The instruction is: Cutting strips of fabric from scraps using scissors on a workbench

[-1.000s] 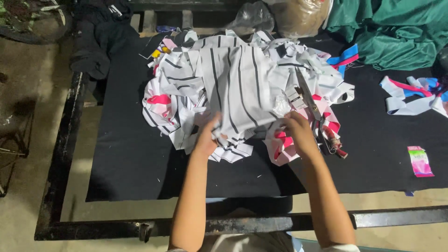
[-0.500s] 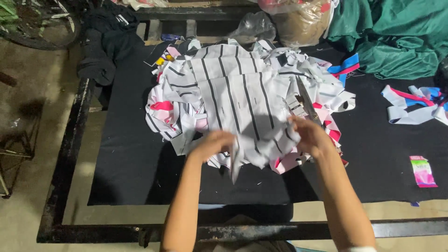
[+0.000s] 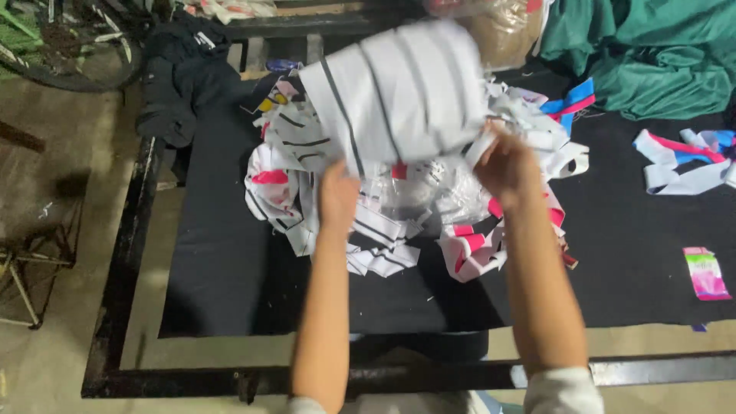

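Striped white cloth (image 3: 399, 92) held up between left hand (image 3: 337, 195) and right hand (image 3: 506, 165).

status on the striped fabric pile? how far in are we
Done: nothing visibly sorted out; no separate finished stack shows on the black cloth. In hand: left hand and right hand both grip the lower edge of a white striped piece, raised above the heap and motion-blurred. Left: the heap of white, striped and pink scraps lies beneath, and loose strips sit to the right.
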